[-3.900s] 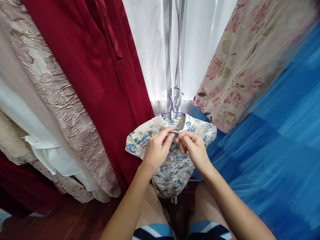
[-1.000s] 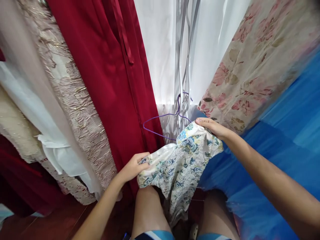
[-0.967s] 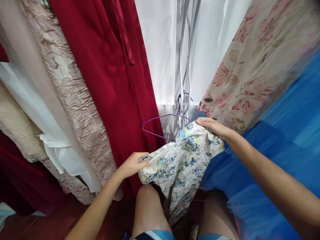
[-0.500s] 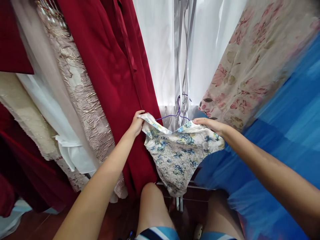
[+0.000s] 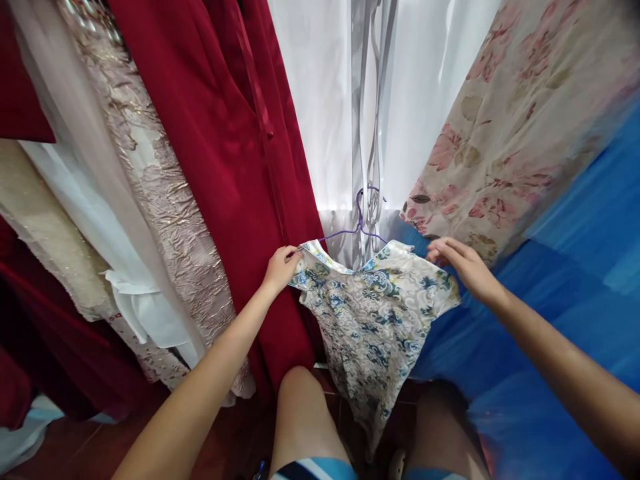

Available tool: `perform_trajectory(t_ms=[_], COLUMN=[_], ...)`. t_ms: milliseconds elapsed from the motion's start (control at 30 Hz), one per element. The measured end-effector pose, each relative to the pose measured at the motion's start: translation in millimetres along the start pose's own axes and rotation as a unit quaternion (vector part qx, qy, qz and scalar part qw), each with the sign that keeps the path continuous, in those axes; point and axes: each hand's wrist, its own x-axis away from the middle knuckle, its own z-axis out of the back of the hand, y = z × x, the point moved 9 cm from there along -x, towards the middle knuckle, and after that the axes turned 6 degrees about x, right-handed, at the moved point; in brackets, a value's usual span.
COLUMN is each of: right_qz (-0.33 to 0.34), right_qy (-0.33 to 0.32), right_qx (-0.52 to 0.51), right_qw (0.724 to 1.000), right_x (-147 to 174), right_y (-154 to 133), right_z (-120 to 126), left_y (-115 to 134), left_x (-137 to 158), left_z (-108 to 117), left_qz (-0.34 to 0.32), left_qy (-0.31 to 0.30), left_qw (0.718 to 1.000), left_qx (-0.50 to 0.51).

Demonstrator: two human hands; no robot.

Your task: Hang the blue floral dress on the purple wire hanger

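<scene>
A short-sleeved floral blouse (image 5: 370,313), white with blue and yellow print, hangs on a purple wire hanger (image 5: 360,223). The hanger's hook is caught among white straps (image 5: 367,133) in front of me. At the left shoulder edge of the blouse, my left hand (image 5: 281,268) is closed in a pinch on the fabric. My right hand (image 5: 463,267) is just off the other shoulder, by the sleeve's upper edge. Its fingers are loosely bent, with no cloth visible between them. The blouse tapers downward, its hem hanging between my knees.
Dark red cloth (image 5: 215,167) hangs on the left, beside a pinkish textured garment (image 5: 175,193) and several pale ones. White fabric (image 5: 315,100) hangs behind the hanger. Pink-flowered cloth (image 5: 480,160) and blue tulle (image 5: 550,307) are on the right. Reddish tiles (image 5: 240,433) show below.
My right hand has let go of the blouse's shoulder and moved right. The neckline lies flatter over the hanger, and the hem hangs lower. My left hand has shifted slightly down and right.
</scene>
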Motion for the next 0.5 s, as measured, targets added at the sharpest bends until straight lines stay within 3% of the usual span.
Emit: perform_trajectory(t_ms=[67,167,233,333,400,500], right_qz=[0.035,0.066,0.085,0.088,0.084,0.067], right_qy=[-0.015,0.068,0.151,0.205,0.199,0.119], right_qx=[0.077,0.114,0.112,0.094,0.062,0.009], right_qw=[0.996,0.989,0.978,0.97,0.974,0.991], right_x=[23,47,48,29,14,9], right_y=[5,5,-4,-21,-35,-63], right_z=[1,9,18,26,25,-1], left_y=[8,21,31,45,46,31], left_x=[7,18,25,36,40,44], left_z=[-5,-20,-27,-21,-12,-8], left_qz=[-0.035,-0.082,-0.112,-0.145,-0.133,-0.079], left_qy=[-0.011,-0.011,0.01,0.075,0.103,0.08], left_qw=[0.999,0.995,0.992,0.984,0.984,0.993], left_qx=[-0.025,-0.05,-0.056,-0.065,-0.061,-0.037])
